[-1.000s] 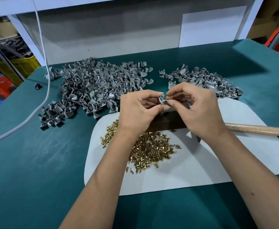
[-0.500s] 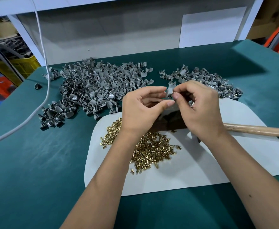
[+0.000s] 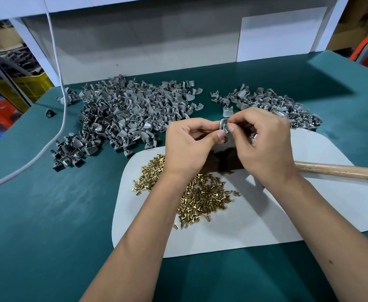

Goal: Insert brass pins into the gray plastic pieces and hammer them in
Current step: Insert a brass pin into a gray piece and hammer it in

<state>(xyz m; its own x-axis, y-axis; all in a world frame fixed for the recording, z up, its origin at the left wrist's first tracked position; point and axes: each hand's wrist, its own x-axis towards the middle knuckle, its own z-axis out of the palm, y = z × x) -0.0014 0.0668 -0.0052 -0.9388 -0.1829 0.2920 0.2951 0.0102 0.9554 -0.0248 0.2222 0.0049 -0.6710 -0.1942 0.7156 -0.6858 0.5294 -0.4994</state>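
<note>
My left hand (image 3: 189, 142) pinches a small gray plastic piece (image 3: 222, 125) between thumb and fingers, held above the white mat. My right hand (image 3: 261, 144) meets it from the right, its thumb and forefinger pinched at the same piece; a pin between them is too small to make out. A heap of brass pins (image 3: 200, 192) lies on the mat under my wrists. A big pile of gray pieces (image 3: 130, 114) spreads at the back left, a smaller pile (image 3: 270, 105) at the back right. A wooden hammer handle (image 3: 339, 171) lies on the right; its head is hidden behind my right hand.
The white mat (image 3: 265, 223) lies on a green table (image 3: 37, 214). A white cable (image 3: 56, 88) hangs down and trails across the table's left side. A dark block (image 3: 224, 160) sits under my hands. A grey back wall closes the far edge.
Both hands stayed together over the mat, shifting slightly right and up while turning the gray piece between the fingertips. Piles and hammer have not moved.
</note>
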